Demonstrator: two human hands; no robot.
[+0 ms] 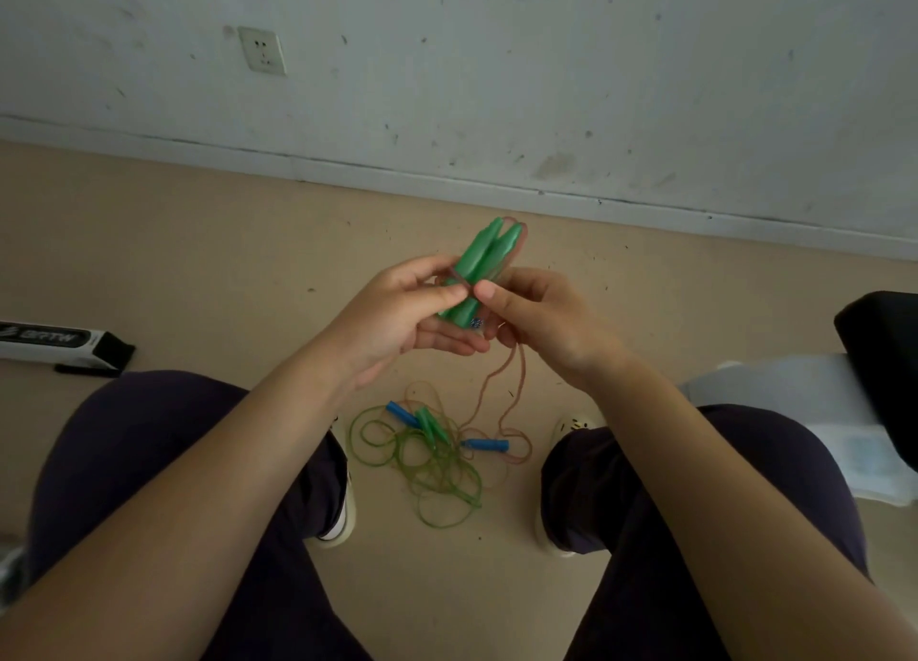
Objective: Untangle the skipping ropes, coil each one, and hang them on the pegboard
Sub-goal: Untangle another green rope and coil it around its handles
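1. Across the top, pale scuffed wall point(546, 64) with white two-hole socket plate point(262, 50) at left; below it, beige speckled floor point(198, 243).
2. Down at the bottom, two knees in dark trousers point(149, 462), spread apart, light shoes point(343, 521) poking out beneath.
3. At far right, black rounded object point(884, 362) over a translucent plastic sheet point(819, 412); too cut off to identify.
4. At far left on the floor, long white-and-black printed box point(59, 342), dark pen-like stick lying just beside it.
5. Between the shoes, loose heap of thin green cord point(437, 481) in many overlapping loops, tangled with thin pinkish-brown cord point(516, 387).
6. Up at mid-frame, left hand point(397, 313) cupped beneath, fingers curled, thumb and forefinger pinching the pinkish strand across the held handles.
7. Right beside it, right hand point(546, 318), thumb tip pressing on that same strand, touching the left thumb; remaining fingers curled behind the handles, grip there partly hidden.
8. Held between both hands, pair of green tapered plastic handles point(484, 263) side by side, tips pointing toward the wall, pinkish cord looped around them and trailing down to the heap.
9. Lying in the heap, two blue plastic handles point(487, 445), one near the top left, one at right, well apart.
10. Between those, one more pair of slim green handles point(429, 424), lying close together on the loops.
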